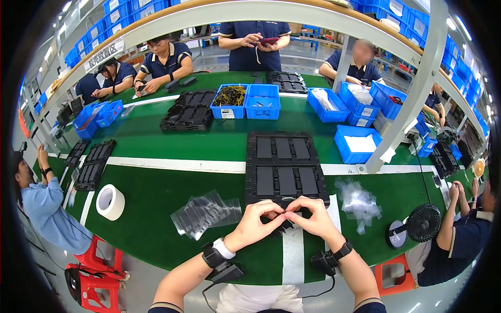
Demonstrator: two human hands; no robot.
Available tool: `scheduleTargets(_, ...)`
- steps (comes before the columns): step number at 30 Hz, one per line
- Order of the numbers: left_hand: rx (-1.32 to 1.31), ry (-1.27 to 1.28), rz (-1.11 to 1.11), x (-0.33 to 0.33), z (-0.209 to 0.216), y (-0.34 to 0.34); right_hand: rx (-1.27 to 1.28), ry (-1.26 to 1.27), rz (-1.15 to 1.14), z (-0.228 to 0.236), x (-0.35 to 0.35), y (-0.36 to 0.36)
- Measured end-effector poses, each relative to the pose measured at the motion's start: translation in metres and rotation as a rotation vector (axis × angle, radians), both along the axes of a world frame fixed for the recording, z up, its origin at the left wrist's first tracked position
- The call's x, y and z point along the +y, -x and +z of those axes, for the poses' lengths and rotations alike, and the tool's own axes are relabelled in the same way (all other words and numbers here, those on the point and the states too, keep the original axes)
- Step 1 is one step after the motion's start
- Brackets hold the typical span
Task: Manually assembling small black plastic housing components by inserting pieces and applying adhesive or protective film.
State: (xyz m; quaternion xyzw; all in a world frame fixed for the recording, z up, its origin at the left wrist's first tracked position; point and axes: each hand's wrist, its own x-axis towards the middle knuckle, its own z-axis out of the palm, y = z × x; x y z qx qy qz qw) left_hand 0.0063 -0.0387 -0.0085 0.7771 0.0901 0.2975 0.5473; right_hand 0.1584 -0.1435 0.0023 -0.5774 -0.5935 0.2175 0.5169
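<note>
My left hand (257, 221) and my right hand (316, 221) meet in front of me, thumbs and fingertips pinched together. Something small and dark seems to be between the fingertips, too hidden to name. Just beyond the hands lies a black plastic tray (252, 180) holding several flat dark rectangular pieces (286, 148) in two rows. A dark shape partly shows beneath my fingers, and I cannot tell what it is. A pile of clear plastic film strips (204, 214) lies left of my left hand; another pile of clear film pieces (359, 202) lies to the right.
On the green table (151, 193) are a white tape roll (110, 202), a small black fan (422, 223) and stacked black trays (189, 109). Blue bins (262, 112) stand farther back. A white metal post (404, 104) rises at right. Several people sit or stand around.
</note>
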Motion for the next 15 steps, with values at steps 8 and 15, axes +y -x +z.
scheduleTargets(8, 0.022, 0.029, -0.045, 0.001, -0.001, 0.001, 0.056, 0.055, -0.005, 0.001, -0.001, 0.001)
scheduleTargets(15, 0.059, 0.193, -0.080, 0.004, -0.011, -0.002, 0.305, 0.041, -0.059, 0.001, -0.002, -0.022)
